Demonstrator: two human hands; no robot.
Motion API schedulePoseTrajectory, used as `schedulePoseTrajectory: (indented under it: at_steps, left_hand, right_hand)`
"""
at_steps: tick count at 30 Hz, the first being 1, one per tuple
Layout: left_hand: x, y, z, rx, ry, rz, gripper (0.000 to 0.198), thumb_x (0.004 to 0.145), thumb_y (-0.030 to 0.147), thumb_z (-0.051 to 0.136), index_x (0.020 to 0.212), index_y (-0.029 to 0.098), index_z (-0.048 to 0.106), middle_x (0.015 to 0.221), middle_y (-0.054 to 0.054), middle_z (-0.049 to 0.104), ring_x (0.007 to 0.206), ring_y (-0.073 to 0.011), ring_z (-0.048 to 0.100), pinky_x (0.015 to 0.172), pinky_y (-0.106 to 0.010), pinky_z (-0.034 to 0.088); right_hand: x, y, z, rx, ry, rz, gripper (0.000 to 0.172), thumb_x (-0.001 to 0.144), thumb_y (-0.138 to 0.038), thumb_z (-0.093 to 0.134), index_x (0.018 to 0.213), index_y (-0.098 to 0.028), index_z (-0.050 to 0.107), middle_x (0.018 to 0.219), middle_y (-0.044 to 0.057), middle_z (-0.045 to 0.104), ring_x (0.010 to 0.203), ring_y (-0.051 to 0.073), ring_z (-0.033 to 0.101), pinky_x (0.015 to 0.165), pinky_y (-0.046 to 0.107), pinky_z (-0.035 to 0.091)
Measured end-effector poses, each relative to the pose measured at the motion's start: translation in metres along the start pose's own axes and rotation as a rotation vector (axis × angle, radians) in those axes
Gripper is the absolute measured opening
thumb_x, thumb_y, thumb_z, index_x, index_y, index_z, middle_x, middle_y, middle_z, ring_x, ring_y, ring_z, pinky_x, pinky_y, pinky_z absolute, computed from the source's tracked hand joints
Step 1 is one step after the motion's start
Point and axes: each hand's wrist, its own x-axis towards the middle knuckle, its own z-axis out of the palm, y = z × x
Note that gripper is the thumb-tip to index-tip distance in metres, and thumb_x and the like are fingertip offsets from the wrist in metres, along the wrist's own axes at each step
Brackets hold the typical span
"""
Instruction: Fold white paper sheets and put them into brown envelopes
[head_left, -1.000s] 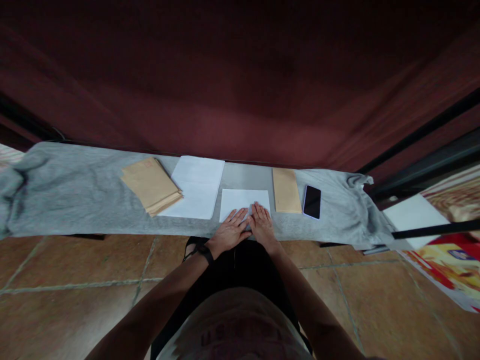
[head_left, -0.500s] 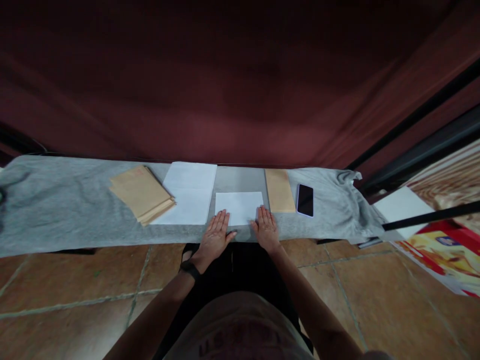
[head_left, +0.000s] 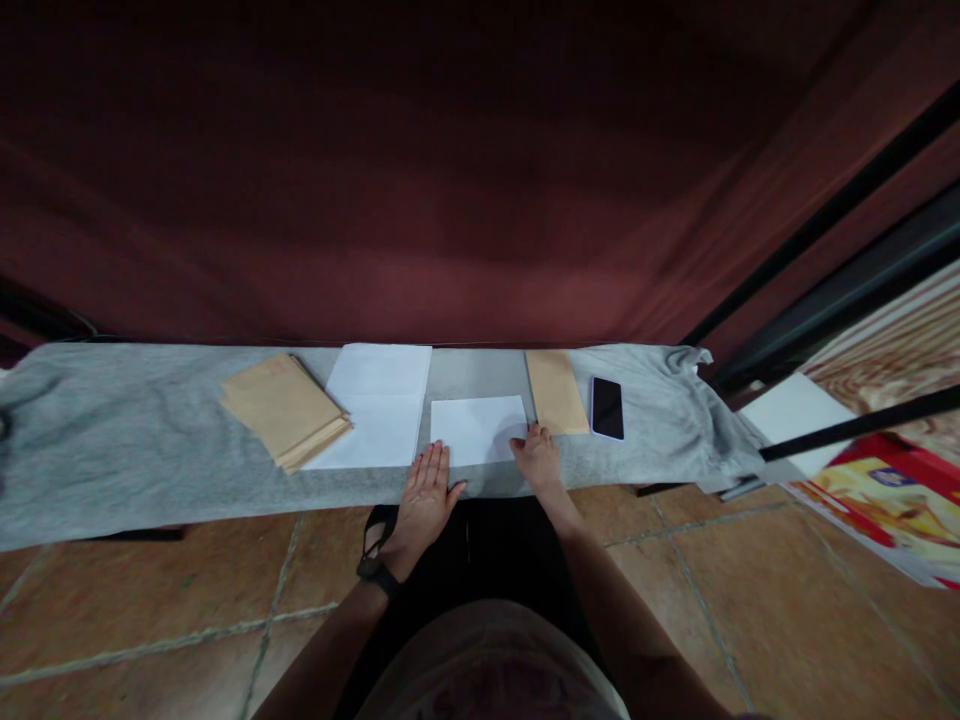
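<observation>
A folded white sheet of paper (head_left: 478, 428) lies flat in front of me on the grey cloth. My left hand (head_left: 426, 503) rests flat with its fingers stretched out, the tips by the sheet's lower left corner. At the sheet's lower right corner is my right hand (head_left: 538, 460); its fingers are bent and its thumb stands apart from them, over the paper's edge. Close to those fingertips lies one brown envelope (head_left: 557, 392). On the left, a stack of brown envelopes (head_left: 283, 408) partly covers larger white sheets (head_left: 382, 415).
A phone (head_left: 607, 408) lies right of the single envelope. Grey cloth (head_left: 142, 430) covers the narrow bench, which has a dark red panel (head_left: 480, 220) behind it. Black bars, a white board (head_left: 799, 420) and a red-and-yellow box (head_left: 892, 500) are at the right, above the tiled floor.
My right hand has gone from lying flat to bent fingers at the sheet's right corner. The left hand stays flat, a little lower beside the sheet. The view has shifted slightly.
</observation>
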Motion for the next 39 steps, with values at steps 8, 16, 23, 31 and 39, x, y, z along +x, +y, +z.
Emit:
schedulePoseTrajectory:
  at_steps: [8,16,23,31,39]
  left_hand:
    - [-0.002,-0.002,0.004,-0.04,0.022,-0.004,0.07,0.103,0.051,0.031,0.159,0.009,0.025,0.159,-0.022,0.037,0.15,-0.0326,0.033,0.121,-0.054,0.033]
    - [0.003,0.002,-0.003,-0.304,0.127,-0.135,0.071,0.104,0.047,0.038,0.163,0.021,0.008,0.168,-0.016,0.02,0.154,-0.0281,0.025,0.121,-0.049,0.034]
    - [-0.001,-0.003,-0.014,-0.565,0.117,-0.209,0.065,0.102,0.041,0.044,0.161,0.026,0.02,0.168,-0.009,0.023,0.155,-0.0244,0.023,0.125,-0.047,0.026]
    - [-0.001,-0.024,-0.018,-0.721,0.215,-0.402,0.047,0.103,0.039,0.041,0.147,0.024,0.05,0.154,-0.009,0.05,0.144,-0.0233,0.044,0.124,-0.047,0.031]
    - [0.021,-0.013,-0.029,-0.816,-0.129,-0.129,0.043,0.1,0.048,0.047,0.131,0.024,0.066,0.14,-0.008,0.064,0.132,-0.0238,0.057,0.118,-0.048,0.041]
  right_hand:
    - [0.009,0.004,-0.01,0.229,-0.072,-0.011,0.019,0.087,-0.035,0.055,0.076,-0.023,0.062,0.067,0.004,0.066,0.067,0.022,0.065,0.062,0.03,0.048]
    - [0.047,-0.036,-0.065,0.508,-0.015,-0.153,0.031,0.097,-0.042,0.046,0.099,-0.017,0.064,0.082,0.003,0.071,0.071,0.017,0.066,0.062,0.025,0.05]
    - [0.018,-0.055,-0.096,0.484,0.008,-0.591,0.024,0.102,-0.036,0.049,0.112,-0.023,0.068,0.112,0.005,0.075,0.104,0.02,0.07,0.092,0.033,0.055]
    - [-0.053,-0.001,-0.05,0.198,-0.222,-0.818,0.022,0.1,-0.016,0.051,0.109,-0.024,0.069,0.118,0.006,0.074,0.111,0.021,0.068,0.103,0.04,0.053]
    - [-0.069,0.025,-0.043,0.222,-0.283,-0.708,0.038,0.09,-0.01,0.055,0.124,-0.024,0.066,0.127,0.006,0.071,0.119,0.021,0.064,0.108,0.04,0.051]
